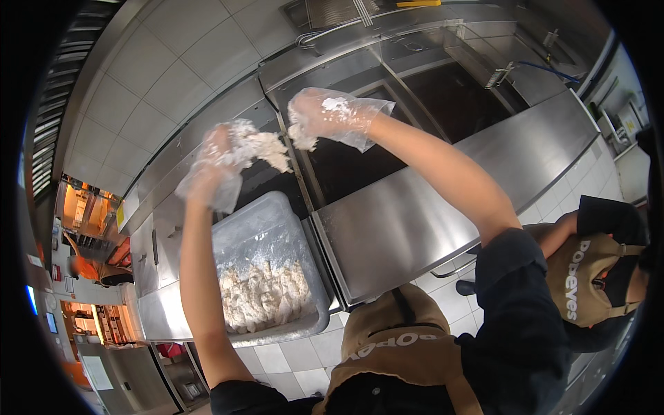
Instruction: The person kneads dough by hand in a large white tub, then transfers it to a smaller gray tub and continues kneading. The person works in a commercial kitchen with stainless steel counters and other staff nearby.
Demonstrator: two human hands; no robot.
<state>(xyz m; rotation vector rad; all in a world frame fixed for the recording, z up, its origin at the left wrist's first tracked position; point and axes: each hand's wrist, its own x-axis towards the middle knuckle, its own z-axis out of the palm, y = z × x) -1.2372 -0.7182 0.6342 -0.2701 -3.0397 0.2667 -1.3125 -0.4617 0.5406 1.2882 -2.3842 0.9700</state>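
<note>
My left hand (215,158), in a clear plastic glove dusted with flour, holds a breaded piece of chicken (272,150) over the left vat of a stainless steel deep fryer. Gloved the same way, my right hand (324,111) grips another breaded piece (302,136) above the dark middle vat (353,166). The two pieces hang close together, on either side of the divider between the vats. Below my left forearm, a grey plastic tub (254,218) holds several flour-coated chicken pieces gathered at its near end. Loose flour covers its floor.
A steel front ledge (394,228) runs before the vats. Wire racks with handles (500,75) stand at the far right of the fryer. A co-worker in an apron (586,280) is close on my right. Another person in orange (91,267) is farther off at left.
</note>
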